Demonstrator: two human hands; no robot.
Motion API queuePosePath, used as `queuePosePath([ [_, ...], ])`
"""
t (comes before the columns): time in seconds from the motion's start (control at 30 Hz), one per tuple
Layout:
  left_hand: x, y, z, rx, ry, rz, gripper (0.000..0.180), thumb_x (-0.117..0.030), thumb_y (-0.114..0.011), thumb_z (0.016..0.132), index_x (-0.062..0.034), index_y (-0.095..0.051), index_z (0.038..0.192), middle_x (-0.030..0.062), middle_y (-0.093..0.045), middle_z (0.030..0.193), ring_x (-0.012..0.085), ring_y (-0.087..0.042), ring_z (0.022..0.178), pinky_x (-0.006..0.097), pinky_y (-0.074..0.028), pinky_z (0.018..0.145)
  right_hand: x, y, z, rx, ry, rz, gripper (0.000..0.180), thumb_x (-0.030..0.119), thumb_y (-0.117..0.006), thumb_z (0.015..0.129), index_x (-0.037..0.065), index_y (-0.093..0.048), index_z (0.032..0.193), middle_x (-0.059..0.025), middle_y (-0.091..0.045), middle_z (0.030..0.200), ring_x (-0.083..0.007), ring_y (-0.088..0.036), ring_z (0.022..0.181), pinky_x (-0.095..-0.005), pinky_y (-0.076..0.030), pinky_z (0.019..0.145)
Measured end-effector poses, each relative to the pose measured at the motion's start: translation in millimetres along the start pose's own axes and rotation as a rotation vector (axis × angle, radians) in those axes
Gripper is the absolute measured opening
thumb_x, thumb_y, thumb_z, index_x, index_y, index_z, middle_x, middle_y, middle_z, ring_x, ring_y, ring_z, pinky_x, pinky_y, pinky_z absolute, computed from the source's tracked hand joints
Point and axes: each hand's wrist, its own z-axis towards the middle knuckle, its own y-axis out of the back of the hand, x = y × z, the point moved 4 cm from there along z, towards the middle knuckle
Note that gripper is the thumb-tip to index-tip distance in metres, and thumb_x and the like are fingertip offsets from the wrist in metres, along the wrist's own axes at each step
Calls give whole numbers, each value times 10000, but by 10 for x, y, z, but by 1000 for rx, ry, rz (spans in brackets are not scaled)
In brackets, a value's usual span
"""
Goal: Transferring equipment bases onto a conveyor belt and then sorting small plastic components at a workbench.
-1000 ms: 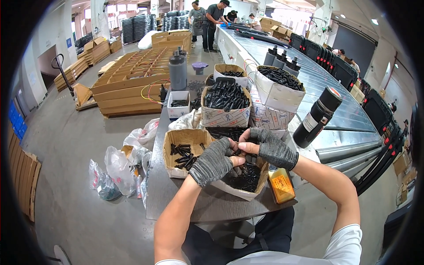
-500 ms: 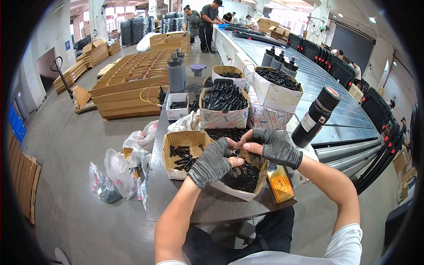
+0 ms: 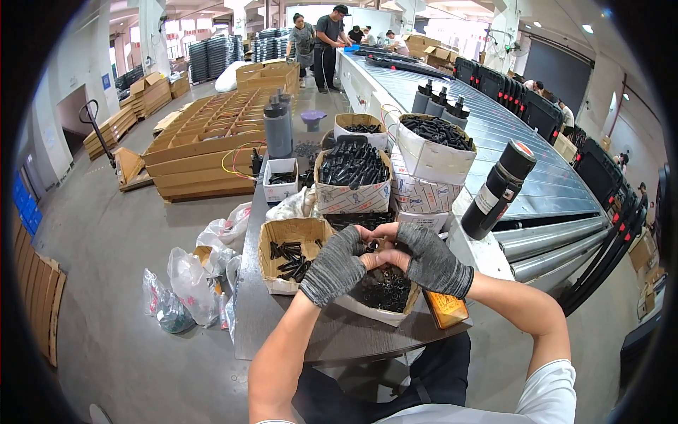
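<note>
My left hand [image 3: 335, 266] and my right hand [image 3: 433, 260], both in grey fingerless knit gloves, meet fingertip to fingertip. A small black cylindrical part [image 3: 372, 246] with a pale end shows between them, pinched in the left fingers. The right thumb and fingers close in on the same spot; what they pinch is mostly hidden. Below lies an open carton [image 3: 408, 311] of small black rings [image 3: 385, 288]. Left of it, a carton [image 3: 267, 247] holds loose black tubular parts [image 3: 291, 258], partly covered by my left glove.
Behind my hands stand cartons heaped with black parts [image 3: 353, 164] and a higher white box [image 3: 431, 150]. A yellow-labelled bottle [image 3: 448, 309] lies by my right wrist. A black spray can [image 3: 498, 189] stands beside the roller conveyor [image 3: 558, 247]. Plastic bags [image 3: 192, 286] sit left of the table.
My right hand has moved slightly down and inward, its thumb now meeting the left thumb. The black part stays between the fingers. The whole view has shifted a little.
</note>
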Motion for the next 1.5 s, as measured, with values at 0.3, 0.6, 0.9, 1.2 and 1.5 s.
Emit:
queuePosePath([
  [0.3,-40,-7,-10,-1,90,-75,385,-199,-762,789,10,-586,1059,111,-655,961,190,-612,915,323,-491,827,-158,89,151,-41,88,-5,223,144,-665,866,38,-628,1059,-113,-664,949,-217,-646,891,-323,-494,793],
  [0.6,-113,-13,-42,34,143,-238,391,-127,-739,811,22,-578,1134,75,-659,995,152,-611,936,292,-494,858,-104,188,190,178,-16,192,215,179,-663,895,24,-642,1042,-48,-670,969,-136,-609,938,-302,-485,867],
  [0.9,-218,-55,-31,74,108,-325,516,-222,-745,833,34,-540,1232,89,-634,1102,161,-595,1013,307,-484,900,-107,242,199,79,51,100,212,214,-674,862,45,-683,990,-90,-692,890,-174,-647,874,-310,-491,823],
  [1.2,-124,-39,-24,13,141,-455,460,-154,-712,845,33,-548,1232,107,-624,1137,163,-580,1056,300,-473,920,-43,310,218,69,97,11,228,200,-651,859,41,-653,1024,-94,-681,923,-207,-648,912,-324,-486,838],
  [1.5,-200,-28,-35,5,236,-462,395,-182,-698,820,26,-591,1139,71,-647,1012,137,-587,953,280,-469,859,-7,341,251,101,142,-34,183,171,-633,912,40,-610,1036,-54,-648,955,-155,-607,940,-312,-483,875],
])
